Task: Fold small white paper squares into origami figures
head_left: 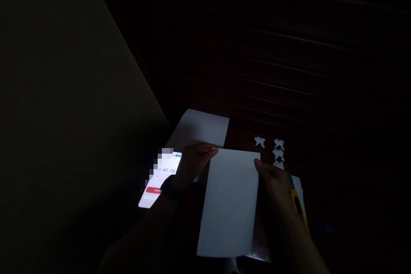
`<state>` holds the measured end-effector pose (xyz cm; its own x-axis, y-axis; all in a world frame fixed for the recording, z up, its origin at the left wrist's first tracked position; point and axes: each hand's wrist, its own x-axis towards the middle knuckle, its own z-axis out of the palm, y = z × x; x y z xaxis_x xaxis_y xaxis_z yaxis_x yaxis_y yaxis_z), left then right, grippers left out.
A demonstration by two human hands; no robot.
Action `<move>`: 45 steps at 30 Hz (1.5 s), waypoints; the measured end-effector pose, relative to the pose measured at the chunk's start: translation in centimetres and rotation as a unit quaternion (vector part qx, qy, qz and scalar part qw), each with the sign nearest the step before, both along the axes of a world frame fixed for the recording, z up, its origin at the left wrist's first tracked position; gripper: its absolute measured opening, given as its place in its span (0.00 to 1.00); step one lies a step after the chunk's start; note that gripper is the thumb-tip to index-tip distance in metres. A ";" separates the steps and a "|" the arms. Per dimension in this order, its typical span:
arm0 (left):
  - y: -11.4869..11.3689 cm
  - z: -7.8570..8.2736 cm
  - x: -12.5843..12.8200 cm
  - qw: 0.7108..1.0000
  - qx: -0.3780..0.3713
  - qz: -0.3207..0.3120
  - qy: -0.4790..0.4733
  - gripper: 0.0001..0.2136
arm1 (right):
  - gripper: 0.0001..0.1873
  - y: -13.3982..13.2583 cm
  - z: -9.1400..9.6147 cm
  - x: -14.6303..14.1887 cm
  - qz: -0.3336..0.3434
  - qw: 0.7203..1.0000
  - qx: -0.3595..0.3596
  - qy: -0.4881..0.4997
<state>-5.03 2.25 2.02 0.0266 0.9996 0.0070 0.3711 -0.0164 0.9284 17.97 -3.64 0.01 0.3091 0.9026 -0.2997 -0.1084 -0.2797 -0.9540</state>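
Observation:
Both my hands hold a white sheet of paper (231, 203) in front of me. My left hand (195, 162), with a dark band on its wrist, pinches the upper left corner between thumb and fingers. On the right edge, near the top corner, my right hand (274, 182) grips the sheet with its thumb on the front. Behind my left hand lies another white sheet (202, 127), partly covered. A yellow-handled cutter (297, 203) lies just right of my right hand, partly hidden by the forearm.
A lit phone (167, 167) showing a timer lies left of my left wrist. Several small folded paper pieces (278, 153) lie beyond my right hand. White paper (298, 186) sits under the cutter. A pale wall (70, 94) rises at left; the surroundings are very dark.

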 end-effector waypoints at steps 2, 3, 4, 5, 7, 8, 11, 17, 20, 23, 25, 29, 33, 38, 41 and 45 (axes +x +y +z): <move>0.0 0.1 -0.1 1.000 0.007 0.001 -0.005 0.10 | 0.17 0.0 0.0 0.0 0.006 1.000 0.001 -0.002; 0.0 0.0 -0.1 1.000 0.010 0.000 -0.008 0.10 | 0.17 0.0 -0.2 0.1 0.008 1.000 0.004 0.002; 0.0 0.0 -0.1 1.000 0.012 -0.001 -0.009 0.10 | 0.17 0.0 -0.3 0.1 0.013 1.000 0.007 0.010; 0.0 -0.1 -0.2 1.000 0.014 -0.001 -0.009 0.10 | 0.17 0.0 -0.4 0.2 0.020 1.000 0.009 0.019; 0.0 -0.1 -0.2 1.000 0.019 0.004 -0.006 0.10 | 0.16 0.0 -0.7 0.3 0.030 0.999 0.011 0.027; 0.1 -0.1 -0.2 1.000 0.021 0.008 -0.005 0.10 | 0.16 0.0 -0.8 0.3 0.035 0.999 0.009 0.023; 0.1 0.1 -0.2 1.000 0.023 0.017 -0.011 0.10 | 0.16 0.0 -0.8 0.3 0.040 0.999 -0.002 0.004; 0.3 0.3 -0.4 0.994 -0.059 -0.054 -0.076 0.14 | 0.16 0.1 -0.9 0.8 -0.004 0.999 0.019 -0.038; 0.2 0.4 -0.6 0.988 -0.081 -0.122 -0.046 0.16 | 0.17 0.2 -1.0 1.1 -0.018 0.997 0.022 -0.072; 0.0 0.4 -0.6 0.985 -0.085 -0.147 -0.037 0.15 | 0.17 0.2 -1.0 1.1 -0.029 0.996 0.021 -0.077; -0.1 0.4 -0.5 0.986 -0.084 -0.136 -0.040 0.15 | 0.17 0.3 -0.8 0.9 -0.042 0.997 0.024 -0.057; -0.1 0.5 -0.4 0.991 -0.079 -0.104 -0.040 0.15 | 0.16 0.4 -0.4 0.4 -0.052 0.998 0.031 -0.022; 0.0 0.6 -0.5 0.994 -0.065 -0.079 -0.023 0.15 | 0.15 0.3 -0.5 0.5 -0.035 0.999 0.013 -0.007; 0.0 0.6 -0.4 0.995 -0.049 -0.080 -0.017 0.15 | 0.15 0.4 -1.0 0.6 -0.053 0.998 0.015 0.009; 0.0 0.6 -0.4 0.997 -0.033 -0.063 -0.006 0.15 | 0.14 0.4 -1.0 0.5 -0.039 0.999 0.008 0.007; 0.0 0.7 -0.5 0.997 -0.029 -0.070 -0.001 0.14 | 0.15 0.5 -1.2 0.5 -0.008 1.000 -0.003 0.004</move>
<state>-5.50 2.25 2.67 0.1669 0.9846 -0.0513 0.3667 -0.0137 0.9302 18.49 -3.19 -1.21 0.3220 0.8957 -0.3067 -0.1201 -0.2828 -0.9516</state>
